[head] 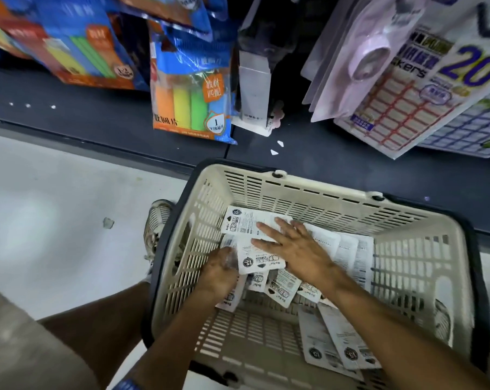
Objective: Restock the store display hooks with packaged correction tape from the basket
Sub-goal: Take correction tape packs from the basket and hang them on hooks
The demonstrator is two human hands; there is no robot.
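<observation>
Correction tape packs: light, flat, slippery card; left hand pinching one edge, right hand flat on the pile.

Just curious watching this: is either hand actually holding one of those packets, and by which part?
The left hand grips a white card correction-tape packet by its left edge; the right hand lies flat on it.
</observation>
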